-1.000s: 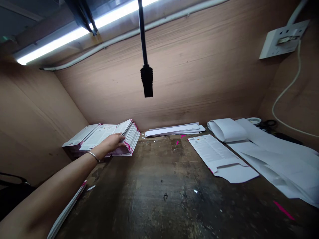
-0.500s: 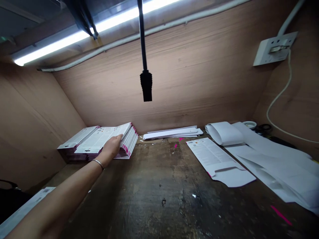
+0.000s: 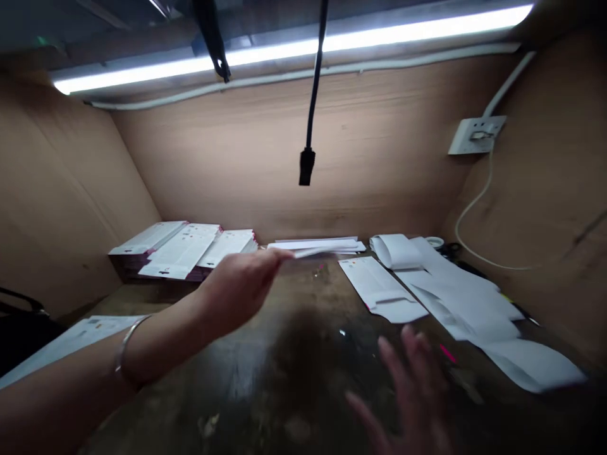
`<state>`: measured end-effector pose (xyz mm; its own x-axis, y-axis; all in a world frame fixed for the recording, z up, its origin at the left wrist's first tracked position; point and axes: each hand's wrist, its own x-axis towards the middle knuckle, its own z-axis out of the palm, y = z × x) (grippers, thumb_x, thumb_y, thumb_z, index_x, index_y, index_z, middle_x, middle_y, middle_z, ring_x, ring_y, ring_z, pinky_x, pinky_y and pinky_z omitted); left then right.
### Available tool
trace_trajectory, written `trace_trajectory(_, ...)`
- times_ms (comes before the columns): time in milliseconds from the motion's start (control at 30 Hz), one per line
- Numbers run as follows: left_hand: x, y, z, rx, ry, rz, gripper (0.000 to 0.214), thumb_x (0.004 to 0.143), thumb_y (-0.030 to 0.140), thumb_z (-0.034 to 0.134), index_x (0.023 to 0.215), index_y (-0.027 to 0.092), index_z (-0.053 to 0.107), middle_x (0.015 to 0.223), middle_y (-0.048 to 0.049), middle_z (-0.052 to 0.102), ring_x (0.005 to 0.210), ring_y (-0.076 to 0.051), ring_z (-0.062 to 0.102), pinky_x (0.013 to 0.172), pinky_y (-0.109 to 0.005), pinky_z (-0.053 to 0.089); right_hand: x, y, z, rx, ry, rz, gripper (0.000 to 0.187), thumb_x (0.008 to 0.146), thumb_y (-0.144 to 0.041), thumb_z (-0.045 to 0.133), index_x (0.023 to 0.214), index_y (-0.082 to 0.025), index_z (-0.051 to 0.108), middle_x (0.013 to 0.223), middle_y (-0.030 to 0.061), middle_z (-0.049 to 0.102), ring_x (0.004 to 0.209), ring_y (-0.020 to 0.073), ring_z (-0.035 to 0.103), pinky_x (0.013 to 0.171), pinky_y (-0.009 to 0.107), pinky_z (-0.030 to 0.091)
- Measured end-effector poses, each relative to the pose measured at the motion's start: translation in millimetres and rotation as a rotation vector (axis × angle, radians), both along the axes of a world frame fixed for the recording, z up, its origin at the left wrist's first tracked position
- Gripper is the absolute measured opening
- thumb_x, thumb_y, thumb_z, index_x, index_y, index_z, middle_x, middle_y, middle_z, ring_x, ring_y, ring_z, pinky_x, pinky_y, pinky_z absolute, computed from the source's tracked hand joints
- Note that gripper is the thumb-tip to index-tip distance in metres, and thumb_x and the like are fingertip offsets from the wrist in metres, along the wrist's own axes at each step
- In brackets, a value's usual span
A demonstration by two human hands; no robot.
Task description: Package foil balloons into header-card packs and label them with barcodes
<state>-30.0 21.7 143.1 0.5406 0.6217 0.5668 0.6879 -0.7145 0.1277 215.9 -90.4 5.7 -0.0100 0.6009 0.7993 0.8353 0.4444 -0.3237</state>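
Observation:
My left hand (image 3: pixel 241 284), a bangle on its wrist, pinches a thin white paper sleeve (image 3: pixel 315 252) above the table. The sleeve is seen nearly edge-on and is blurred by motion. Behind that forearm, at the back left, lie stacks of printed white sleeves (image 3: pixel 183 249) with pink edges. My right hand (image 3: pixel 408 398) is low in front, smeared by motion, its fingers spread and nothing in them. Beyond its fingertips a single printed sleeve (image 3: pixel 379 284) lies flat with its end flap towards me.
Curled white paper strips (image 3: pixel 455 291) cover the right side of the table. Flat white strips (image 3: pixel 327 245) lie along the back wall. A black cable connector (image 3: pixel 307 167) hangs in the middle. More printed sheets (image 3: pixel 95 332) lie at the left edge, near a black strap (image 3: pixel 23 300).
My left hand has left the stack, moving right and nearer with a sleeve in it. My right hand has come into view from below. The whole view has turned and levelled a little.

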Motion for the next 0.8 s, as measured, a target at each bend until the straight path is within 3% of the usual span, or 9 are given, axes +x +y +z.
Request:
trace_trajectory(33, 10.7, -22.7, 2.9, -0.098, 0.009, -0.102, 0.027, 0.091, 0.019, 0.042, 0.110, 0.021, 0.061, 0.089, -0.0014, 0.071, 0.070, -0.013, 0.065, 0.069, -0.022, 0.049, 2.6, 2.7, 22.2, 0.041, -0.012, -0.043, 0.072, 0.075, -0.020, 0.072, 0.139, -0.023, 0.040, 0.149, 0.0100, 0.032, 0.136, 0.0351, 0.028, 0.111, 0.052, 0.021)
trace_trajectory(100, 26.2, -57.5, 8.8, -0.303, 0.036, -0.255, 0.024, 0.088, 0.015, 0.044, 0.103, 0.021, 0.062, 0.079, 0.0002, 0.069, 0.062, -0.011, 0.062, 0.059, -0.020, 0.046, 6.8, 9.6, 66.2, -0.066, -0.090, 0.138, 0.060, 0.073, -0.019, 0.073, 0.129, -0.023, 0.052, 0.135, 0.0085, 0.052, 0.126, 0.0327, 0.044, 0.107, 0.049, 0.029)
trace_trajectory(167, 31.7, -75.2, 12.7, -0.464, 0.043, -0.318, 0.022, 0.084, 0.014, 0.049, 0.098, 0.021, 0.064, 0.073, 0.0008, 0.068, 0.057, -0.011, 0.059, 0.052, -0.020, 0.043, 9.5, 15.5, 96.2, -0.502, -0.109, 0.464, 0.028, 0.074, -0.018, 0.070, 0.102, -0.022, 0.067, 0.100, 0.0013, 0.070, 0.093, 0.0236, 0.064, 0.084, 0.034, 0.050)
trace_trajectory(233, 26.0, -79.1, 9.7, -0.603, -0.075, -0.307, 0.019, 0.081, 0.017, 0.056, 0.098, 0.021, 0.064, 0.074, 0.0003, 0.067, 0.059, -0.012, 0.060, 0.052, -0.020, 0.044, 11.5, 15.3, 103.8, -0.897, 0.010, 0.691, 0.005, 0.079, -0.019, 0.064, 0.078, -0.019, 0.069, 0.073, -0.0032, 0.067, 0.067, 0.0154, 0.064, 0.062, 0.022, 0.051)
trace_trajectory(300, 12.3, -78.0, -4.9, -0.716, -0.400, -0.263, 0.026, 0.079, 0.026, 0.064, 0.104, 0.020, 0.062, 0.086, -0.0027, 0.069, 0.073, -0.015, 0.064, 0.061, -0.023, 0.050, 13.6, 7.1, 90.9, -1.087, 0.343, 0.753, 0.011, 0.083, -0.024, 0.061, 0.077, -0.018, 0.068, 0.068, -0.0021, 0.066, 0.062, 0.0146, 0.063, 0.057, 0.022, 0.049)
trace_trajectory(400, -3.3, -86.3, -49.2, -0.870, -0.991, -0.231, 0.047, 0.081, 0.048, 0.062, 0.117, 0.019, 0.058, 0.118, -0.0104, 0.062, 0.100, -0.022, 0.062, 0.080, -0.032, 0.053, 14.4, -12.8, 50.6, -1.058, 1.025, 0.745, 0.022, 0.079, -0.033, 0.069, 0.096, -0.019, 0.067, 0.081, 0.0041, 0.071, 0.069, 0.0205, 0.067, 0.062, 0.032, 0.054)
trace_trajectory(500, 7.9, -110.8, -98.2, -1.325, -1.118, -0.413, 0.059, 0.079, 0.057, 0.059, 0.125, 0.019, 0.056, 0.121, -0.0150, 0.061, 0.096, -0.026, 0.064, 0.082, -0.040, 0.053, 5.4, -29.5, 8.4, -0.969, 1.431, 0.748, 0.033, 0.071, -0.033, 0.077, 0.099, -0.018, 0.066, 0.093, 0.0094, 0.073, 0.078, 0.0246, 0.069, 0.070, 0.038, 0.055)
trace_trajectory(567, 24.7, -128.1, -117.1, -1.430, -1.172, -0.518, 0.053, 0.082, 0.051, 0.060, 0.124, 0.019, 0.058, 0.117, -0.0133, 0.064, 0.098, -0.026, 0.064, 0.088, -0.041, 0.049, -4.6, -36.3, -13.4, -1.012, 1.552, 0.762, 0.035, 0.072, -0.033, 0.077, 0.100, -0.017, 0.066, 0.099, 0.0108, 0.072, 0.085, 0.0253, 0.069, 0.077, 0.039, 0.054)
trace_trajectory(800, 46.3, -147.0, -110.2, -1.347, -1.201, -0.345, 0.042, 0.078, 0.040, 0.068, 0.116, 0.023, 0.065, 0.109, -0.0079, 0.070, 0.099, -0.025, 0.063, 0.083, -0.034, 0.051, -15.8, -39.6, -42.0, -1.198, 1.711, 0.783, 0.034, 0.074, -0.035, 0.075, 0.098, -0.013, 0.068, 0.093, 0.0083, 0.073, 0.080, 0.0192, 0.068, 0.078, 0.031, 0.053)
